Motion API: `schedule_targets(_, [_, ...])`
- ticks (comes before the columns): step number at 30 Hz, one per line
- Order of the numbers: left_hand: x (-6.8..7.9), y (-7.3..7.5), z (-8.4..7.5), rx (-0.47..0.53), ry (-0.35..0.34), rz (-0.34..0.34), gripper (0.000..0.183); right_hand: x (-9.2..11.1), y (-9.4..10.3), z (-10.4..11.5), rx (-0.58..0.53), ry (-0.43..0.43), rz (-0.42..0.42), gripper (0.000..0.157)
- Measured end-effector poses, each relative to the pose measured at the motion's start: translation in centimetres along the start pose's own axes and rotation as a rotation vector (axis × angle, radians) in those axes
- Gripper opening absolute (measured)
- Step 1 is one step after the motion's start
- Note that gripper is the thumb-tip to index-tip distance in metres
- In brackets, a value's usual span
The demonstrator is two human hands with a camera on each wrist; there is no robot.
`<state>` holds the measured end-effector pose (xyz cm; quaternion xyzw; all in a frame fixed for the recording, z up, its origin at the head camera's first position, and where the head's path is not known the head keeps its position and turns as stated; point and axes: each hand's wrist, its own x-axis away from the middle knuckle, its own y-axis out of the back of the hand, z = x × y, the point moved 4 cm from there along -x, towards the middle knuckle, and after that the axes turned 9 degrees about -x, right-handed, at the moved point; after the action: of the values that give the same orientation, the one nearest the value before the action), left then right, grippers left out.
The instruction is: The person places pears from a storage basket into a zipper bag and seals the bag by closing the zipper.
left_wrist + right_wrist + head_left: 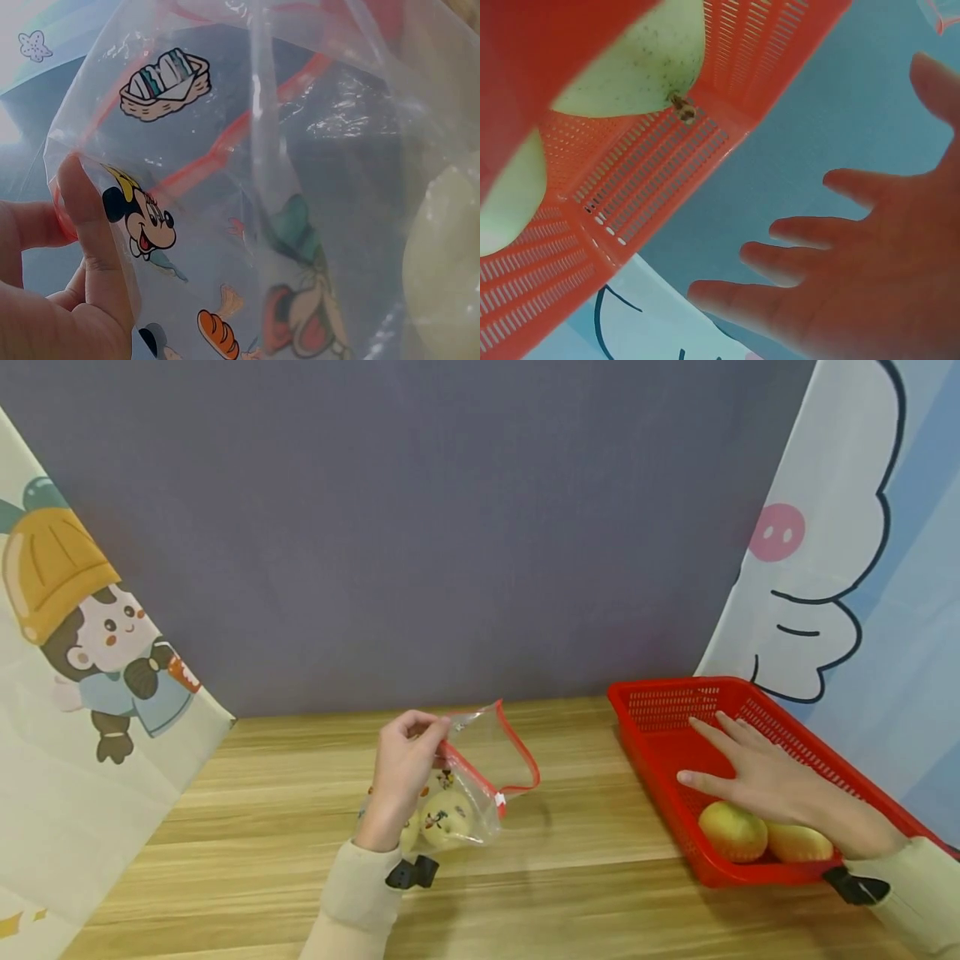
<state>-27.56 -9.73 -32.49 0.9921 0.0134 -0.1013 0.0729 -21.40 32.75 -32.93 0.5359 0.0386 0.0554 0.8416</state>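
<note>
My left hand [405, 764] pinches the red-edged mouth of a clear zip bag [480, 768] between thumb and fingers. The bag's mouth gapes to the right, with a white slider [500, 799] on its red zip. Inside the bag lie pale yellow round fruits [447, 818], partly behind the hand and the bag's cartoon prints [146, 221]. Over the red basket [660, 793] my right hand [772, 777] hovers with fingers spread and nothing in them. Below it, at the basket's near end, sit two yellow-green fruits [733, 832], one showing a brown stem in the right wrist view.
The basket has slotted side walls and stands at the right of the wooden table [577, 877]. A grey panel [450, 527] rises behind the table. Printed cartoon sheets [97, 610] flank it on both sides.
</note>
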Motion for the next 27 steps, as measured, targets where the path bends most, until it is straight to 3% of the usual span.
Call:
schedule_targets(15, [-0.1,-0.1,-0.1,0.012,0.001,0.0,0.013,1.0,-0.9,-0.6,0.048,0.023,0.057,0.091])
schedule_targets(27, [-0.2,-0.2,0.0,0.007,0.007,0.0,0.013,1.6,-2.0,-1.8,0.023,-0.03,0.129,0.09])
